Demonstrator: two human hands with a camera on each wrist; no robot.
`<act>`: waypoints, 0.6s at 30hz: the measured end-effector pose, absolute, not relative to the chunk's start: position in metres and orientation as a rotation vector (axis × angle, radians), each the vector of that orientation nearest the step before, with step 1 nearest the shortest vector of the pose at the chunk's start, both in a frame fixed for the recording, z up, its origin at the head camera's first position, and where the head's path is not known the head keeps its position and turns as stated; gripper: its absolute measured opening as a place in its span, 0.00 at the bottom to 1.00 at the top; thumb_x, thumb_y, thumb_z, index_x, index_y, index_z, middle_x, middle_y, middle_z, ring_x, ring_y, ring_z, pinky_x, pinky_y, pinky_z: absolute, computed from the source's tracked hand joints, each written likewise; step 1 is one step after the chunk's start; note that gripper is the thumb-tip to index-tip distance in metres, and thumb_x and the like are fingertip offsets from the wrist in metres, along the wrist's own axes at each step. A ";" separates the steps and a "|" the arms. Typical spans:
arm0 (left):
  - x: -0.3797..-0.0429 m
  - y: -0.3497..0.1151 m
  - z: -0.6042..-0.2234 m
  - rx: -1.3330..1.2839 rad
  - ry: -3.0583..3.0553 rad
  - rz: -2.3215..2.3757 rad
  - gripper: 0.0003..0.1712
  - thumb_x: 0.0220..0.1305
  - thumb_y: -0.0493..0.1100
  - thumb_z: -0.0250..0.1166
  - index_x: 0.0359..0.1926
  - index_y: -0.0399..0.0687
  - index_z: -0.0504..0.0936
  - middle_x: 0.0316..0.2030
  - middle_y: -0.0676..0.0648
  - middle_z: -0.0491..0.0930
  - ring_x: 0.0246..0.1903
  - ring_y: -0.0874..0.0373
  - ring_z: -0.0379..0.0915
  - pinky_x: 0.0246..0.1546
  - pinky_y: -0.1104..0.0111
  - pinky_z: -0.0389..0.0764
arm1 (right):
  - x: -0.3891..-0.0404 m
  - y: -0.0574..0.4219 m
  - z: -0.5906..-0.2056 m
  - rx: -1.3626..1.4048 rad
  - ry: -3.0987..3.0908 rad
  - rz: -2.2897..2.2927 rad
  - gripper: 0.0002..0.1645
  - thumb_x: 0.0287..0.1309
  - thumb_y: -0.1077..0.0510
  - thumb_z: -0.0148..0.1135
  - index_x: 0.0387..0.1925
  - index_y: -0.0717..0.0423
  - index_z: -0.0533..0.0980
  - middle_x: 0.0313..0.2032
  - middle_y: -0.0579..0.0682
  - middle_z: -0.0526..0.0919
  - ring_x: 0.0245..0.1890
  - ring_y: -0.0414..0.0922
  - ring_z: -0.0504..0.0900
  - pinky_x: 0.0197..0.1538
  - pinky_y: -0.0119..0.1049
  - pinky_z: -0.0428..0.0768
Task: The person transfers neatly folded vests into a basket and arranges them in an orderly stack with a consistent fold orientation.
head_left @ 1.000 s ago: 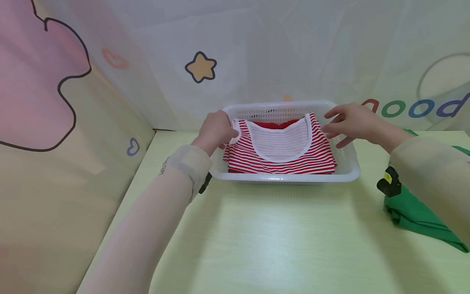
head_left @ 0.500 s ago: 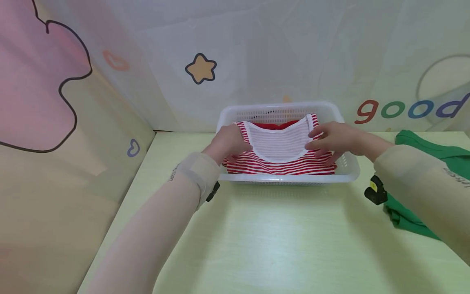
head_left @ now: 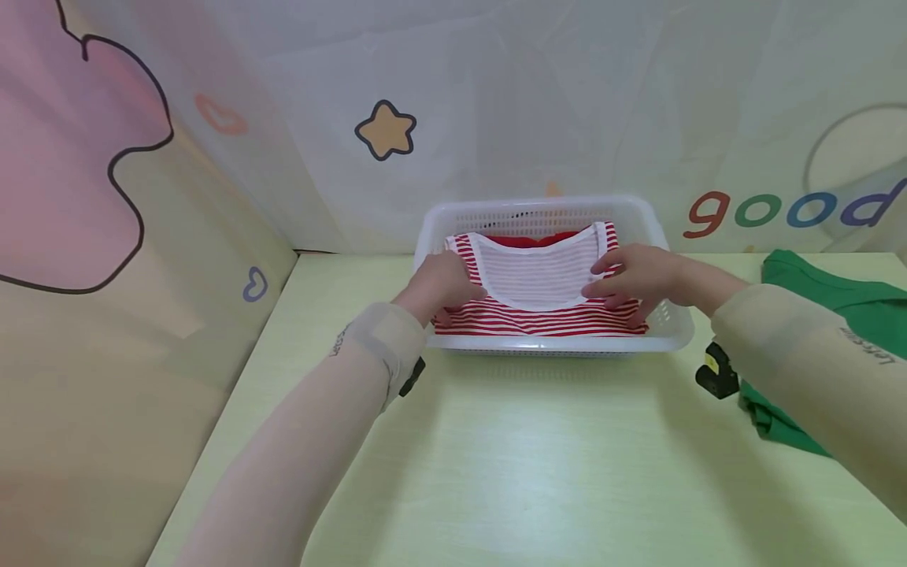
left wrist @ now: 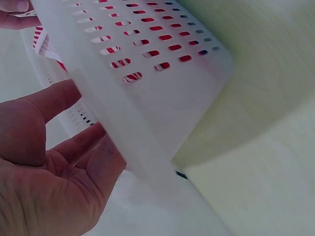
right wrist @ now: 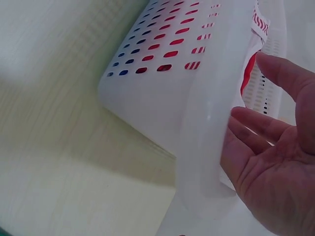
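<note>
A folded red-and-white striped shirt [head_left: 538, 276] with a white neckline lies in a white perforated plastic basket [head_left: 553, 344]. Over the shirt's left side is my left hand [head_left: 442, 283], fingers reaching down onto the stripes. My right hand [head_left: 638, 276] rests on the right side with fingers spread, their tips near the neckline trim. In the left wrist view the fingers of my left hand [left wrist: 54, 182] extend past the basket's rim [left wrist: 123, 123], partly hidden behind it. The right wrist view has my right hand [right wrist: 280, 167] reaching inside the rim [right wrist: 206, 113] likewise.
Behind the shirt's neckline shows a red cloth [head_left: 524, 242] in the basket. A green folded garment [head_left: 836, 291] lies on the table at the right, partly under my right sleeve. A printed backdrop [head_left: 496, 102] stands right behind the basket.
My right hand has moved left from the basket's right rim onto the shirt. My left hand has left the shirt's left shoulder edge and shifted right and nearer to me.
</note>
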State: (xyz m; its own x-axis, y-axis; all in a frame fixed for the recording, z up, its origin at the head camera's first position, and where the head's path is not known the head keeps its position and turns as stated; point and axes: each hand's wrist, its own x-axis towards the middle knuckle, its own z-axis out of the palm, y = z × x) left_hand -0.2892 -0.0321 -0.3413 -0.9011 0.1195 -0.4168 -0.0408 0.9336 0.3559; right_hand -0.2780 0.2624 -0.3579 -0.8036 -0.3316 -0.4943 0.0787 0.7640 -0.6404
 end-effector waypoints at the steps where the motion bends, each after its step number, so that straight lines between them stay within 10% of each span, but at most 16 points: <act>1: -0.289 -0.032 -0.341 0.051 2.647 0.506 0.20 0.72 0.51 0.71 0.42 0.39 0.75 0.39 0.43 0.76 0.24 0.52 0.87 0.29 0.65 0.90 | -0.278 0.262 -0.358 -0.186 2.347 -0.895 0.43 0.74 0.47 0.66 0.76 0.70 0.61 0.62 0.72 0.78 0.60 0.64 0.82 0.46 0.51 0.91; 7: -0.290 -0.036 -0.342 0.065 2.647 0.548 0.19 0.72 0.52 0.70 0.35 0.42 0.77 0.30 0.47 0.72 0.24 0.54 0.84 0.31 0.64 0.90 | -0.277 0.263 -0.355 -0.193 2.350 -0.897 0.43 0.75 0.47 0.64 0.76 0.69 0.61 0.63 0.72 0.77 0.60 0.64 0.81 0.46 0.52 0.91; 18: -0.285 -0.037 -0.313 0.089 2.589 0.761 0.20 0.74 0.48 0.71 0.57 0.40 0.81 0.42 0.43 0.77 0.46 0.46 0.81 0.40 0.60 0.91 | -0.270 0.276 -0.330 -0.182 2.361 -1.052 0.41 0.78 0.47 0.62 0.77 0.68 0.61 0.66 0.72 0.75 0.63 0.66 0.80 0.45 0.52 0.91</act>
State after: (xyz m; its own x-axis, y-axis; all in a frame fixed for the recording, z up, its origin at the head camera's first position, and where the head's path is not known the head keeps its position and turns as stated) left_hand -0.2850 -0.0367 -0.3133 -0.9021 0.1807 -0.3918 -0.0599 0.8467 0.5286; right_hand -0.2705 0.2756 -0.3296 -0.8430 -0.3312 -0.4239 0.0938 0.6855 -0.7220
